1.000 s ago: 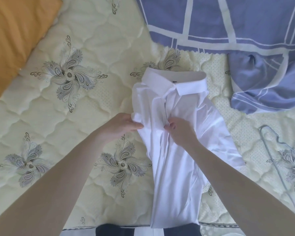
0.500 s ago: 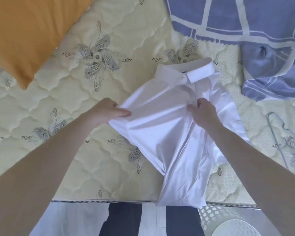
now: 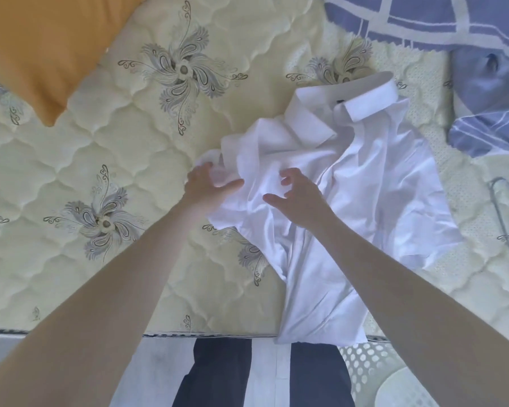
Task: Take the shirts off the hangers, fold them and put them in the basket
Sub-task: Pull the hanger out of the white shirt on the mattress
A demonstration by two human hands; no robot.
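Limp, light shirt (image 3: 365, 183), probably best gripped at shoulder seams. The left hand (image 3: 209, 188) pinches its bunched edge; the right hand (image 3: 301, 199) has fingers spread.

The shirt (image 3: 373, 198) is coming unfolded: its left side, pulled out flat half a second ago, is now bunching into a crumpled heap below the collar. The left hand (image 3: 207, 188) is gathering that cloth between thumb and fingers. The right hand (image 3: 301, 199) is letting go, its fingers spreading above the shirt front.
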